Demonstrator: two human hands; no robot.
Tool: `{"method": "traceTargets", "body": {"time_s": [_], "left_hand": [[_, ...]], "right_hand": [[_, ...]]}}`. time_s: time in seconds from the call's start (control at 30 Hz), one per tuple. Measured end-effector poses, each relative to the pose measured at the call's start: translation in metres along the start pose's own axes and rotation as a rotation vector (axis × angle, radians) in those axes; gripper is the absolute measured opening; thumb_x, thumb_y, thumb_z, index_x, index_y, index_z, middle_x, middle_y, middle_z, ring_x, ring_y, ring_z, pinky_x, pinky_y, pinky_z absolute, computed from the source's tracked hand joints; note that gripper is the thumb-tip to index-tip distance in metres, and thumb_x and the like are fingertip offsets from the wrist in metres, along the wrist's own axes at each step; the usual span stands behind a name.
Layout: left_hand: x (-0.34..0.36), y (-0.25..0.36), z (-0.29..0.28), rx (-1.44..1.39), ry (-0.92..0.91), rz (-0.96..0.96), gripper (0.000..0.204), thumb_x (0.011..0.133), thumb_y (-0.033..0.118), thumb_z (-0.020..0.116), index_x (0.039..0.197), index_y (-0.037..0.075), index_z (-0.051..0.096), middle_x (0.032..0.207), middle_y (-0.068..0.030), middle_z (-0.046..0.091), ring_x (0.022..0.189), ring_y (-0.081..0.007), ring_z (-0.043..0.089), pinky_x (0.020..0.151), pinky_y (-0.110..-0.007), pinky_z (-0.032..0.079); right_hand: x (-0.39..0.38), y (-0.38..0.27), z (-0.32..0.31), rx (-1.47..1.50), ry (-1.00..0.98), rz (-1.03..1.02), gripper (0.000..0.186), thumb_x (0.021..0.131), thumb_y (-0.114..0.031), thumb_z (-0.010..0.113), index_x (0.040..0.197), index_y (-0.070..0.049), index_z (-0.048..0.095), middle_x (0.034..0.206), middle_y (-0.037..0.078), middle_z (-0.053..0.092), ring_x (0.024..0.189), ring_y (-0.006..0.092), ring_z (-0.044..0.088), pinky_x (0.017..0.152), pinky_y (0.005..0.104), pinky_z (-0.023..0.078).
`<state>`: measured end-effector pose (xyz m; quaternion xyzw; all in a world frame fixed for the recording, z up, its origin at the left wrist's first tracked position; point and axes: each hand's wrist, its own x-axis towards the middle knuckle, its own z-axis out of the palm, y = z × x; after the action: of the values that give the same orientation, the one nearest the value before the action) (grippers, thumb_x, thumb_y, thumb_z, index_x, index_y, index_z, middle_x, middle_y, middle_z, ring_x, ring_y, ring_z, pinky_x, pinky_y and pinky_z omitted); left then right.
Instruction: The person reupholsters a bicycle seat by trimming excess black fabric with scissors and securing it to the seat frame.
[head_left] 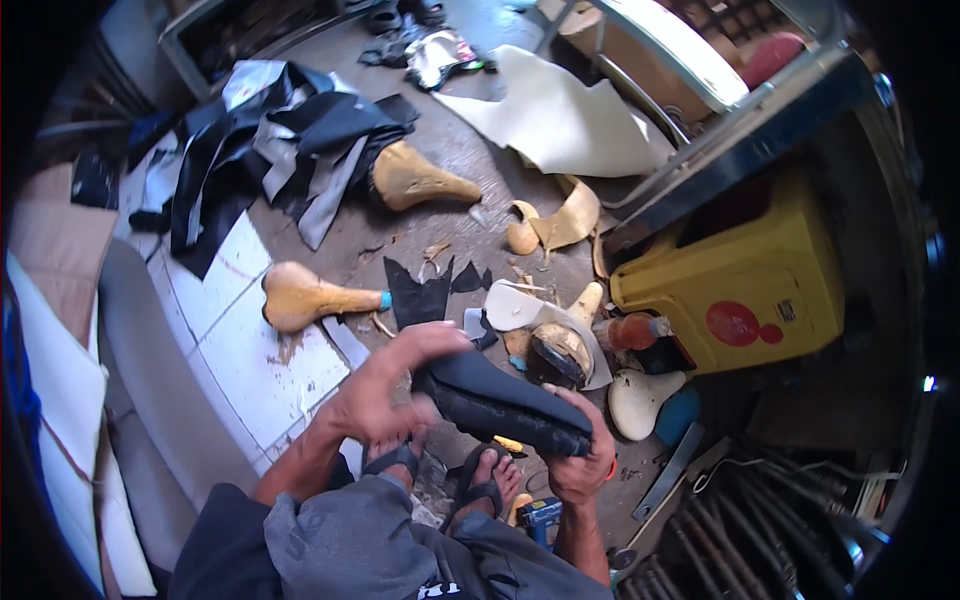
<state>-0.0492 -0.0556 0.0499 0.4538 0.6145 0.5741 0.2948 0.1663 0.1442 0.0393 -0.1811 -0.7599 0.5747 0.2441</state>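
Observation:
A black-covered bicycle saddle [505,400] is held crosswise above my feet, its underside edge turned partly toward me. My right hand [583,455] wraps around its right end. At the other end, my left hand [372,395] has thumb and fingers spread apart; the fingertips reach the saddle's top edge and the thumb is slightly blurred. Black fabric scraps [420,290] lie on the floor just beyond. Two uncovered tan saddles, a left one [305,298] and a farther one [415,178], rest on the ground. Beside my right foot is a blue-and-black tool [541,515], perhaps a stapler.
Black sheet material [280,145] is heaped at far left, and a cream sheet [555,115] lies at the back. On the right are a yellow plastic stool [790,275] on its side, an orange-brown bottle [632,332], a pale saddle [638,402] and dark rods [740,540].

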Motion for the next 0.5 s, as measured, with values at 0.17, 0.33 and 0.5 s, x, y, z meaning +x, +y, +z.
{"method": "traceTargets", "body": {"time_s": [0.17,0.33,0.5], "left_hand": [[0.000,-0.020,0.045,0.534,-0.123,0.114,0.084,0.079,0.053,0.083,0.140,0.003,0.056,0.131,-0.0185,0.064,0.127,-0.0339,0.061,0.110,-0.054,0.044],[0.004,-0.021,0.065,0.007,0.054,-0.161,0.072,0.084,0.049,0.081,0.131,-0.001,0.061,0.107,-0.0211,0.071,0.097,-0.0308,0.073,0.083,-0.038,0.056],[0.007,-0.035,0.069,-0.243,0.035,-0.390,0.069,0.091,0.054,0.076,0.128,-0.003,0.063,0.096,-0.0115,0.073,0.088,-0.0148,0.069,0.079,-0.032,0.054]], "right_hand": [[-0.002,0.001,0.011,-0.231,-0.090,-0.081,0.058,0.076,-0.001,0.082,0.130,0.004,0.062,0.116,0.018,0.074,0.108,0.0245,0.072,0.096,0.0350,0.054],[-0.008,0.011,0.022,0.137,-0.098,0.419,0.061,0.094,-0.038,0.076,0.136,0.002,0.057,0.110,0.009,0.072,0.101,0.0149,0.064,0.090,0.0326,0.052],[-0.006,0.017,0.029,0.069,-0.064,0.392,0.062,0.101,-0.053,0.062,0.131,0.001,0.059,0.110,0.009,0.072,0.098,0.0148,0.063,0.086,0.0310,0.051]]}}
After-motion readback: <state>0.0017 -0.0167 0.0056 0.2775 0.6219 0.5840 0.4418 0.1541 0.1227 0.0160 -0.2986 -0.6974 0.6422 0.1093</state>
